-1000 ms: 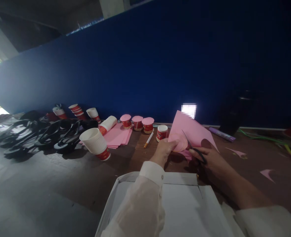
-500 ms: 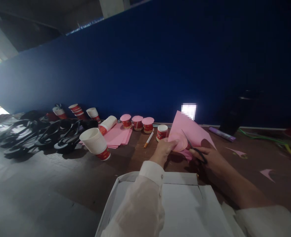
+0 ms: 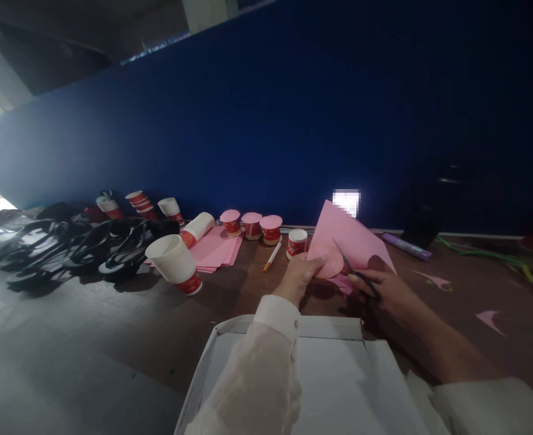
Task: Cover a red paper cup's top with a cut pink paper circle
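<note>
My left hand pinches a sheet of pink paper at its lower left, beside a circle outlined on it. In my right hand is a pair of black-handled scissors, its blades against the paper along the right side of the circle. The paper is partly cut, and a strip hangs below the circle. Just left of the paper stands a red paper cup with an uncovered white rim. Farther left are three red cups topped with pink paper discs.
A white and brown marker and a purple marker lie on the table. Stacked paper cups, pink sheets and black headphones are at left. Pink scraps lie right. A white box is in front of me.
The pink sheet's top corner has risen slightly. The hands and scissors have barely shifted; everything else stays in place.
</note>
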`<state>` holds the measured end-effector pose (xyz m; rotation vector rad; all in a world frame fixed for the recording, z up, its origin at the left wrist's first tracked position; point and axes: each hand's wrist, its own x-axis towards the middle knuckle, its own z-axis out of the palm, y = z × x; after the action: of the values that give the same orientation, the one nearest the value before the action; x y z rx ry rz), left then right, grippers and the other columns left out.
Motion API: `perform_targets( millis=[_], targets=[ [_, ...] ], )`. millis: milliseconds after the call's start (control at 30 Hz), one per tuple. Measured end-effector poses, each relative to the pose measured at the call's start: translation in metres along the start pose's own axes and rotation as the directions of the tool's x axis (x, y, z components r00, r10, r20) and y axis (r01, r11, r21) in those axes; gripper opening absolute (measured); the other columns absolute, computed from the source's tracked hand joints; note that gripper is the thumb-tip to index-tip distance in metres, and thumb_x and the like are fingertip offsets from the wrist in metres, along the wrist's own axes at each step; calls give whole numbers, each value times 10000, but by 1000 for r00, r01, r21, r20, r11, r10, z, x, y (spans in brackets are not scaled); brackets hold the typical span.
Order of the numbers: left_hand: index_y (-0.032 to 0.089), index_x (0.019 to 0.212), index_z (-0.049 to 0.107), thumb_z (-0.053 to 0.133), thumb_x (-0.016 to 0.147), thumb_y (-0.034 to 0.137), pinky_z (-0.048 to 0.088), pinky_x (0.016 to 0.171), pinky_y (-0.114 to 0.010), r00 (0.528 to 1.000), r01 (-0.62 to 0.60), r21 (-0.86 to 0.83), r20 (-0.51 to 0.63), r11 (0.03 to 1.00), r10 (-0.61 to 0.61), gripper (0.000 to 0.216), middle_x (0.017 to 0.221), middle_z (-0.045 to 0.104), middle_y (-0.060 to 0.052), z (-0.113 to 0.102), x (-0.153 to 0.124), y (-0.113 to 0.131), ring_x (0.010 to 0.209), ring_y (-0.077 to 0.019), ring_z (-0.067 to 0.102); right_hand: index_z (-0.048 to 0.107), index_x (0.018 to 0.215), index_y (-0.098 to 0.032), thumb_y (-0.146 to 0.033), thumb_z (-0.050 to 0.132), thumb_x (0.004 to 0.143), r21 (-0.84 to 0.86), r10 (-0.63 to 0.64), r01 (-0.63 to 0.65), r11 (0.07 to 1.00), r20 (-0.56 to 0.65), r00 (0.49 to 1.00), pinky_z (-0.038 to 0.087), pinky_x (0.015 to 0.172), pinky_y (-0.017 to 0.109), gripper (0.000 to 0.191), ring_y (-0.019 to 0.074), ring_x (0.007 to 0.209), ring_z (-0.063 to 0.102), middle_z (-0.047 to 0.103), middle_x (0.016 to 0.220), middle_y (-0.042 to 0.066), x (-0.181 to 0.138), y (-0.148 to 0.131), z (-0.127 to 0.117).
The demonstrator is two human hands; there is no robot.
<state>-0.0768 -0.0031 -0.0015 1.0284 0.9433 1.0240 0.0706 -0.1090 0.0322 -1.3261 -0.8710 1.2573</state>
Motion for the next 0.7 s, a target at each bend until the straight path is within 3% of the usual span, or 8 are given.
perform_targets(
  millis=[467, 700],
  targets=[
    [101, 773, 728, 869, 636, 301, 501, 812, -352, 1000, 11, 11, 18, 1000, -11, 281, 718, 698, -70, -2, -1, 2, 732, -207, 640, 737, 800, -199, -411, 857, 697, -5, 14, -14, 1000, 43, 999, 609, 572, 354, 265, 132, 477, 514, 507, 546, -36, -4, 1, 0],
    [108, 792, 734, 869, 642, 327, 514, 842, -370, 999, -2, 5, 41, 1000, 2, 299, 742, 716, -75, -3, -1, 1, 761, -227, 664, 730, 809, -199, -450, 860, 691, -17, -2, 2, 1000, 43, 999, 588, 549, 335, 307, 123, 451, 492, 497, 536, -46, -1, 4, -3]
  ],
)
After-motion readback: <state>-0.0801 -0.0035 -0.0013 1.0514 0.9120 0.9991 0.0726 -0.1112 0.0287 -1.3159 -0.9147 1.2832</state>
